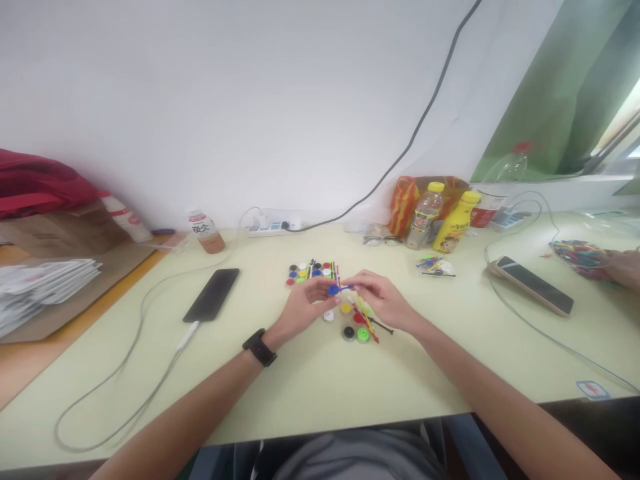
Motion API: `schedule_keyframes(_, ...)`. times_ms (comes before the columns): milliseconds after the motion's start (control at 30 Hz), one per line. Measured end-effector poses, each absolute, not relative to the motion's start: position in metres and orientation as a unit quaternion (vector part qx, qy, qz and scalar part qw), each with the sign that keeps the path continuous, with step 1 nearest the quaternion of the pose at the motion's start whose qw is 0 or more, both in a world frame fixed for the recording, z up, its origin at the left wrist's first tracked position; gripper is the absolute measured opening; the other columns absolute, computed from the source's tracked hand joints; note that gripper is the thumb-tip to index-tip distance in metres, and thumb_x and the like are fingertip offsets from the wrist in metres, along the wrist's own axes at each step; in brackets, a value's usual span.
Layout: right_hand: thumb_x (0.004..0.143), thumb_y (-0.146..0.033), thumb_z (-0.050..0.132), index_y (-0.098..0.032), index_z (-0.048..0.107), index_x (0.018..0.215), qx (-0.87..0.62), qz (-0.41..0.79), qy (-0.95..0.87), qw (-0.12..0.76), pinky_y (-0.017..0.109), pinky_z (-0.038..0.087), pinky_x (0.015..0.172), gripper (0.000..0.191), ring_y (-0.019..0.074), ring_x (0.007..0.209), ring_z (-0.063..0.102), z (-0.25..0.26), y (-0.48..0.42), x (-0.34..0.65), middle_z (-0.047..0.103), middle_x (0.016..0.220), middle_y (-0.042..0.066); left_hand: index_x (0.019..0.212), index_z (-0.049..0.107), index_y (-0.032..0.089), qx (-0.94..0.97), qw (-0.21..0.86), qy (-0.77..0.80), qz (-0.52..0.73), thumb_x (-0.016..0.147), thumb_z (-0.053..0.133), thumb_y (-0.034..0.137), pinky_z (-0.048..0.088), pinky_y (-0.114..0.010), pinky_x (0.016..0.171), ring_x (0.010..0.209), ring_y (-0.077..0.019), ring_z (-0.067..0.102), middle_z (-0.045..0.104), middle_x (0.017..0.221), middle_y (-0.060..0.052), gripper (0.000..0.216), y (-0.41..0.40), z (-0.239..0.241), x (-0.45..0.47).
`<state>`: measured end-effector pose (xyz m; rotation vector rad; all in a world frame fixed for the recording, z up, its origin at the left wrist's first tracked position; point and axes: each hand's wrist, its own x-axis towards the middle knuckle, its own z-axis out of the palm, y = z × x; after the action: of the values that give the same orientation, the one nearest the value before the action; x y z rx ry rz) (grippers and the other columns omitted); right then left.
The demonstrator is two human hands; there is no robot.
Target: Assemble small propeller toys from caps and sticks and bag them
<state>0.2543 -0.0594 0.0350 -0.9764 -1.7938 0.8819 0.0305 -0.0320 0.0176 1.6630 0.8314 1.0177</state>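
Blue piece (pixel 333 290), a round head on a thin stem, sits between my hands over the pale table (pixel 280 393). Beyond it, dark Chinese characters mark the white label of a drink bottle (pixel 203 229); print on the yellow bottle (pixel 455 225) is too small for me to read. Its long axis runs nearly level, side to side, head toward my left. My left hand (pixel 303 301) pinches the head, fingertips close; my right hand (pixel 384 301) grips the stem's far end narrowly. A black disc (pixel 349 332) lies nearer me.
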Motion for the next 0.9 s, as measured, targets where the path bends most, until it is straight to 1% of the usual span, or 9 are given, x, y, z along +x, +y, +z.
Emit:
schedule_keyframes(100,0.099,-0.033,0.056,-0.025,0.074,0.119,-0.383,0.374,-0.707,0.463,0.037,0.054,0.089,0.028,0.0218,0.100,0.068,0.038,-0.061,0.246,0.073,0.110,0.008,0.115,0.073,0.018,0.679,0.497,0.330,0.429,0.081,0.085,0.035,0.062,-0.041,0.095,0.104,-0.0246,0.074,0.077,0.115,-0.010,0.040,-0.036,0.020,0.036)
schedule_keyframes(200,0.096,-0.034,0.060,-0.025,0.072,0.117,-0.394,0.376,-0.701,0.460,0.037,0.055,0.091,0.026,0.0216,0.099,0.069,0.032,-0.064,0.243,0.074,0.109,0.007,0.115,0.074,0.018,0.685,0.489,0.323,0.433,0.086,0.081,0.037,0.062,-0.042,0.095,0.104,-0.0260,0.075,0.078,0.112,-0.011,0.035,-0.041,0.019,0.038)
schedule_keyframes(333,0.095,-0.035,0.063,-0.024,0.070,0.113,-0.397,0.380,-0.700,0.456,0.035,0.057,0.088,0.023,0.0206,0.096,0.070,0.023,-0.067,0.246,0.074,0.104,0.006,0.111,0.074,0.018,0.707,0.452,0.335,0.428,0.087,0.079,0.039,0.061,-0.041,0.094,0.100,-0.0255,0.075,0.079,0.108,-0.010,0.032,-0.043,0.014,0.037)
schedule_keyframes(500,0.094,-0.038,0.065,-0.023,0.068,0.108,-0.394,0.395,-0.695,0.454,0.034,0.058,0.084,0.021,0.0202,0.092,0.070,0.017,-0.067,0.245,0.073,0.100,0.006,0.112,0.074,0.019,0.726,0.429,0.338,0.419,0.090,0.076,0.037,0.061,-0.040,0.093,0.100,-0.0238,0.075,0.078,0.111,-0.009,0.028,-0.043,0.011,0.034)
schedule_keyframes(600,0.093,-0.040,0.065,-0.022,0.069,0.097,-0.401,0.372,-0.703,0.454,0.034,0.057,0.080,0.019,0.0198,0.086,0.069,0.017,-0.068,0.243,0.070,0.100,0.007,0.110,0.074,0.019,0.733,0.419,0.336,0.417,0.091,0.075,0.036,0.061,-0.039,0.093,0.100,-0.0234,0.075,0.077,0.112,-0.009,0.025,-0.043,0.010,0.033)
schedule_keyframes(667,0.094,-0.042,0.064,-0.022,0.069,0.091,-0.415,0.348,-0.712,0.448,0.032,0.056,0.074,0.021,0.0193,0.082,0.069,0.018,-0.069,0.243,0.070,0.096,0.007,0.109,0.074,0.019,0.735,0.409,0.340,0.420,0.091,0.075,0.037,0.061,-0.039,0.093,0.100,-0.0236,0.075,0.077,0.111,-0.009,0.026,-0.042,0.010,0.032)
schedule_keyframes(800,0.096,-0.041,0.061,-0.022,0.068,0.093,-0.435,0.327,-0.723,0.427,0.030,0.053,0.067,0.020,0.0174,0.071,0.066,0.022,-0.071,0.245,0.071,0.082,0.002,0.108,0.074,0.018,0.737,0.405,0.342,0.420,0.089,0.076,0.040,0.062,-0.039,0.093,0.099,-0.0242,0.075,0.078,0.109,-0.009,0.029,-0.041,0.010,0.032)
schedule_keyframes(900,0.097,-0.041,0.060,-0.023,0.069,0.094,-0.437,0.305,-0.730,0.428,0.031,0.054,0.070,0.021,0.0175,0.071,0.066,0.025,-0.072,0.246,0.072,0.083,0.003,0.107,0.074,0.018,0.738,0.411,0.338,0.415,0.090,0.075,0.040,0.062,-0.039,0.093,0.100,-0.0242,0.075,0.078,0.109,-0.009,0.027,-0.042,0.012,0.031)
